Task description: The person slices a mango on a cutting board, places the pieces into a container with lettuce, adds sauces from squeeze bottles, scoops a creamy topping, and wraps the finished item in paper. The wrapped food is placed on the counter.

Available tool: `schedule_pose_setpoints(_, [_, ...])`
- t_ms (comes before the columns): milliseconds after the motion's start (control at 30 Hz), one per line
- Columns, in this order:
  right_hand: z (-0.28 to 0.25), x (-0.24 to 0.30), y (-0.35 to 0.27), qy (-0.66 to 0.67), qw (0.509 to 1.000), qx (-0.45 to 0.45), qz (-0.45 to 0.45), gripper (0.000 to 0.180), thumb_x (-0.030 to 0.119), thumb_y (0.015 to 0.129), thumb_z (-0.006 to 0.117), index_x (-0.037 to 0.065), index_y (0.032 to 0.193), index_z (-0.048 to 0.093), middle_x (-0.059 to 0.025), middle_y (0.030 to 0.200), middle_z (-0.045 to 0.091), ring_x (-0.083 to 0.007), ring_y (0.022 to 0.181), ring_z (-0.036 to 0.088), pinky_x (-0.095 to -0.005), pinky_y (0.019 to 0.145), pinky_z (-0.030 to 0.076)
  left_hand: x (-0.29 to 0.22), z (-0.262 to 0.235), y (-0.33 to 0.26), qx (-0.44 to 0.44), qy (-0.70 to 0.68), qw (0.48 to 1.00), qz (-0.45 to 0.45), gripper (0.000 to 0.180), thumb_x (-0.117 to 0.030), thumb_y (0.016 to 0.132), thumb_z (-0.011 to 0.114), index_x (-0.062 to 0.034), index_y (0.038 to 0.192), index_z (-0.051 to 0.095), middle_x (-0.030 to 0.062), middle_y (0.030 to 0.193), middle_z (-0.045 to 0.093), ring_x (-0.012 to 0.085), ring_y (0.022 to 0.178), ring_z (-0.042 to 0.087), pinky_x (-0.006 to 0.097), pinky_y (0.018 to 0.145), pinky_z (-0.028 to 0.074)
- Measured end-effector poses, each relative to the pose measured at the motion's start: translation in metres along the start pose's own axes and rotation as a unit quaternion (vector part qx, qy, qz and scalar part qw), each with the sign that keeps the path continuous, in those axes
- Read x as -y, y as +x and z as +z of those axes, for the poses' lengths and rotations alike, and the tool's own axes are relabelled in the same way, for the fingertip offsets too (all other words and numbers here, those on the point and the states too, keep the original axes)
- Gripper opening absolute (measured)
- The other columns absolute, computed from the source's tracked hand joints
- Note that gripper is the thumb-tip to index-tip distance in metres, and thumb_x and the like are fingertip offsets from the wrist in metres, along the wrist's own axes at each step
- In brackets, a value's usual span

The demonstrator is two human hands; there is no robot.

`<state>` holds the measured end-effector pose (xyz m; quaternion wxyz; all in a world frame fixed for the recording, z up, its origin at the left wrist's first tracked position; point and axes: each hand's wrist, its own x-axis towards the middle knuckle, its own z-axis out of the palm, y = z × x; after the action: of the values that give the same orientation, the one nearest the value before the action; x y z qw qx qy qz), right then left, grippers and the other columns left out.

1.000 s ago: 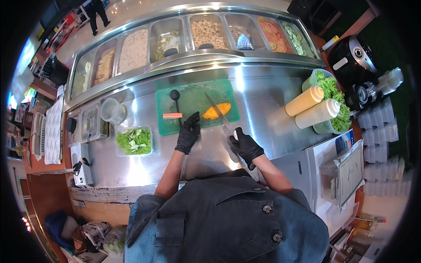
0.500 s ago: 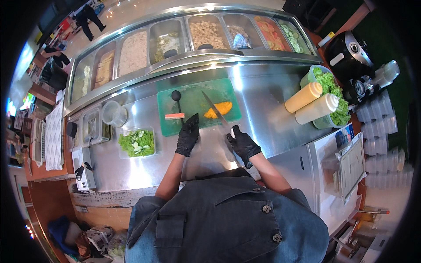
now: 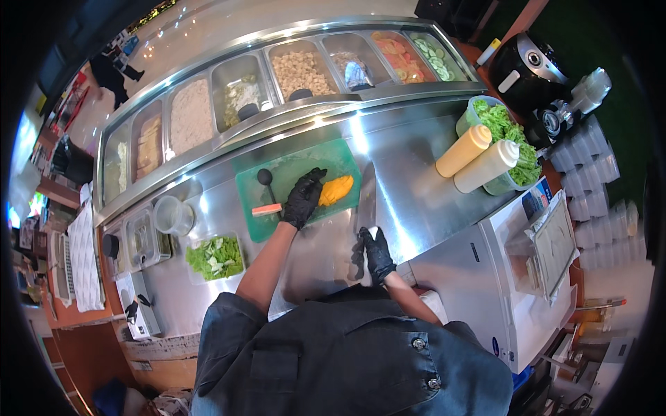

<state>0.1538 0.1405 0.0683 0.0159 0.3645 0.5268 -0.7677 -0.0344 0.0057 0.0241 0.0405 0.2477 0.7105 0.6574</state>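
On a green cutting board (image 3: 295, 163) lies a mound of yellow mango-like fruit (image 3: 336, 190). My left hand (image 3: 304, 199), in a black glove, reaches over the board against the fruit's left side. Its fingers are stretched out and partly hidden behind the palm. My right hand (image 3: 377, 255), also gloved in black, grips the white handle of a knife (image 3: 366, 197). The blade points away from me, just past the board's right edge and apart from the fruit. Left of my left hand are a red-and-white crab stick (image 3: 266, 209) and a black round-headed spoon (image 3: 265, 177).
A tub of chopped lettuce (image 3: 215, 257) stands at left, near a round clear container (image 3: 173, 215). To the right are two squeeze bottles (image 3: 463, 150) and a bowl of lettuce (image 3: 517, 149). Food pans (image 3: 200, 114) line the far side behind a raised metal edge.
My left hand has moved forward and right, to the fruit. My right hand has drawn the knife back to the right, off the board and away from the fruit. The view has shifted slightly.
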Motion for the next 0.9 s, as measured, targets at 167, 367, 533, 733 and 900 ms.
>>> schedule_pose_setpoints(167, [0.03, -0.034, -0.005, 0.089, 0.995, -0.002, 0.043, 0.019, 0.022, 0.092, 0.051, 0.012, 0.106, 0.042, -0.0075, 0.066, 0.052, -0.0175, 0.049, 0.054, -0.031, 0.044, 0.048, -0.002, 0.013, 0.019, 0.132, 0.095, 0.986, 0.047, 0.037, -0.012, 0.09, 0.055, -0.0082, 0.127, 0.053, 0.0103, 0.13, 0.052, 0.0214, 0.124, 0.045, 0.032, 0.104, 0.034])
schedule_pose_setpoints(367, [0.09, -0.027, 0.005, 0.072, 0.997, 0.004, 0.04, 0.022, 0.026, 0.093, 0.053, 0.012, 0.102, 0.039, -0.0052, 0.061, 0.047, -0.0156, 0.044, 0.047, -0.0292, 0.039, 0.039, -0.022, 0.024, 0.024, 0.174, 0.186, 0.965, 0.064, 0.041, -0.019, 0.087, 0.06, -0.0142, 0.128, 0.053, 0.0105, 0.14, 0.041, 0.0239, 0.133, 0.033, 0.036, 0.108, 0.029])
schedule_pose_setpoints(533, [0.11, -0.022, 0.01, -0.037, 0.999, 0.007, -0.019, 0.027, 0.025, 0.092, 0.053, 0.008, 0.108, 0.038, -0.0065, 0.067, 0.052, -0.017, 0.048, 0.051, -0.0296, 0.043, 0.042, -0.019, 0.03, 0.025, 0.028, 0.067, 0.996, 0.049, 0.041, -0.016, 0.087, 0.062, -0.0129, 0.127, 0.053, 0.0141, 0.132, 0.049, 0.0259, 0.124, 0.045, 0.034, 0.103, 0.035])
schedule_pose_setpoints(733, [0.109, 0.006, -0.002, -0.358, 0.922, 0.046, -0.142, 0.055, 0.027, 0.089, 0.055, 0.002, 0.13, 0.027, -0.014, 0.077, 0.062, -0.0219, 0.061, 0.062, -0.0344, 0.052, 0.049, -0.002, 0.011, 0.039, -0.206, -0.359, 0.888, -0.2, 0.037, -0.024, 0.091, 0.056, -0.0058, 0.124, 0.056, 0.0086, 0.12, 0.058, 0.0165, 0.112, 0.053, 0.028, 0.094, 0.041])
schedule_pose_setpoints(900, [0.082, 0.035, -0.024, -0.279, 0.945, 0.145, -0.085, 0.051, 0.025, 0.09, 0.052, 0.007, 0.135, 0.035, -0.0165, 0.085, 0.064, -0.0248, 0.066, 0.064, -0.0348, 0.059, 0.05, -0.006, -0.007, 0.043, -0.174, -0.689, 0.691, -0.13, 0.032, -0.026, 0.092, 0.05, -0.0036, 0.114, 0.058, 0.0111, 0.116, 0.058, 0.0231, 0.109, 0.054, 0.033, 0.096, 0.043])
